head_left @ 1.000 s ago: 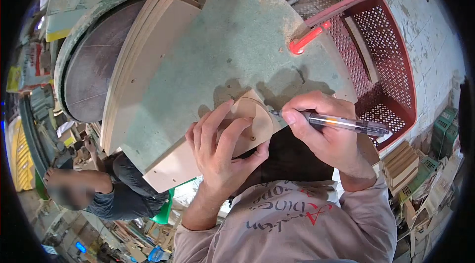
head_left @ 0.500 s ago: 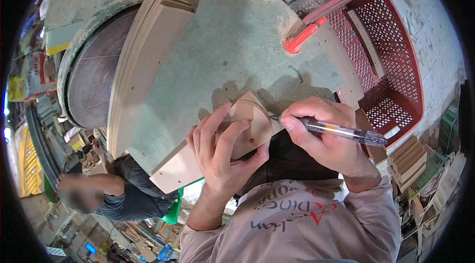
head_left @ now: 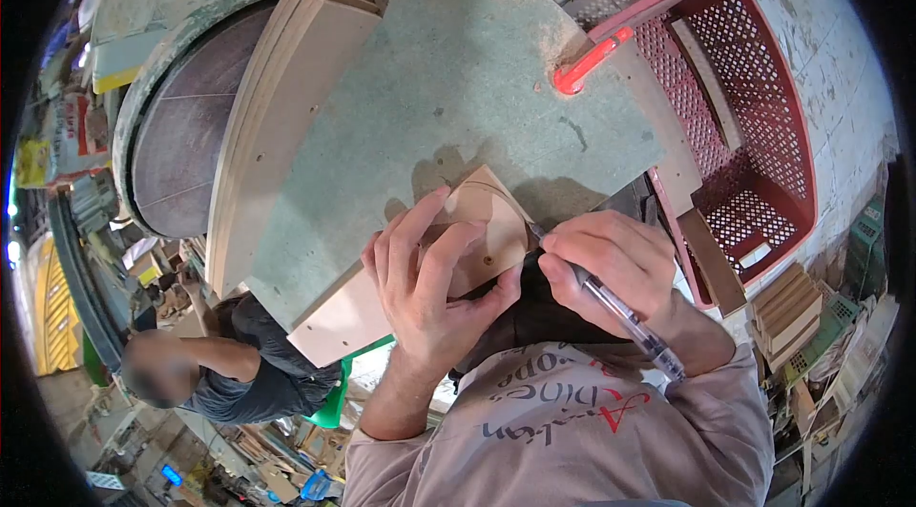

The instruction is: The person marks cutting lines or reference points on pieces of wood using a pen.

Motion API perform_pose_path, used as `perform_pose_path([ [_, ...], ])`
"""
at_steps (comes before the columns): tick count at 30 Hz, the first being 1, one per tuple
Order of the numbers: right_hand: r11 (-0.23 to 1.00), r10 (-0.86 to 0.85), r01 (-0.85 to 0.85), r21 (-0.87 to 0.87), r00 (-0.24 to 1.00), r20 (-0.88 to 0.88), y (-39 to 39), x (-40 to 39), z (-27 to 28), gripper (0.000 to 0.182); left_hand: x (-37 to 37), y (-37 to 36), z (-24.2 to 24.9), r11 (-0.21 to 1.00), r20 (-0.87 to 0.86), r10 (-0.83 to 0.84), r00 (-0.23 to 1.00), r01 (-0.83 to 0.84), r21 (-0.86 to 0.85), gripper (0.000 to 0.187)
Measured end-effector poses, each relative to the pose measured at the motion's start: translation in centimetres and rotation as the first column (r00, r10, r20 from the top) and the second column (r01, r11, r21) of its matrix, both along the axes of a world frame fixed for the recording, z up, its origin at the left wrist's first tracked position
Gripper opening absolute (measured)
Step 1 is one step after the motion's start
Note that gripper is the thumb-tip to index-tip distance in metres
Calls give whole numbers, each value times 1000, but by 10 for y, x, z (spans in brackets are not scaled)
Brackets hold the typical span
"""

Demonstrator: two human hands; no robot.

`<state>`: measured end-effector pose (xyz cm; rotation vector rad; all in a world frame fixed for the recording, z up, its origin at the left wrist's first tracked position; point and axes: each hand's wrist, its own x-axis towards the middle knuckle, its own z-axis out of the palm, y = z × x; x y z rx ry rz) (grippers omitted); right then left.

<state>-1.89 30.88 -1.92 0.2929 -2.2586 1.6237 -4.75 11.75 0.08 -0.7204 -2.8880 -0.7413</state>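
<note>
A small flat wooden piece (head_left: 494, 219) lies at the near edge of a greenish board (head_left: 477, 68). It carries a curved pencil-like line near its far corner and a dark knot near its close edge. My left hand (head_left: 425, 269) grips the piece, with bent fingers on top and the thumb against its near side. In my right hand (head_left: 615, 264) is a clear-barrelled pen (head_left: 620, 311), its tip touching or very near the piece's right edge. The pen's back end slants down toward my right wrist. Shadows of both hands fall on the board.
A red clamp-like handle (head_left: 592, 61) stands on the board's far right. Beyond it is a red perforated basket (head_left: 806, 135). Curved stacked boards (head_left: 286, 116) and a dark disc (head_left: 181, 135) are at left. Another person (head_left: 262, 364) sits at lower left; wood pieces (head_left: 787, 316) pile at right.
My right hand has turned, so the pen's back end has swung from pointing right to pointing down toward me. The pen tip has shifted slightly right along the piece's edge. My left hand keeps its grip.
</note>
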Motion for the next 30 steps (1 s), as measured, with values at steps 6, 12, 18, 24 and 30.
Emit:
perform_pose_path([
  [6, 998, 50, -50, 32, 999, 8, 6, 6, 0, 26, -2, -2, 1, 999, 49, -21, 999, 18, 44, 52],
  [12, 996, 37, -24, -84, 988, 150, 16, 7, 7, 16, -3, -1, 4, 1000, 46, -16, 999, 15, 20, 51],
  [18, 995, 91, -94, 25, 992, 87, 15, 4, 3, 16, -3, -1, 4, 999, 34, -34, 999, 34, 16, 50],
  [24, 993, 113, -115, 32, 991, 73, 14, 0, 1, 17, 0, -2, -1, 998, 50, -24, 998, 20, 67, 47],
  [30, 993, 109, -112, 41, 992, 59, 13, 1, 0, 14, 0, -1, -3, 997, -4, -34, 999, 34, 76, 49],
])
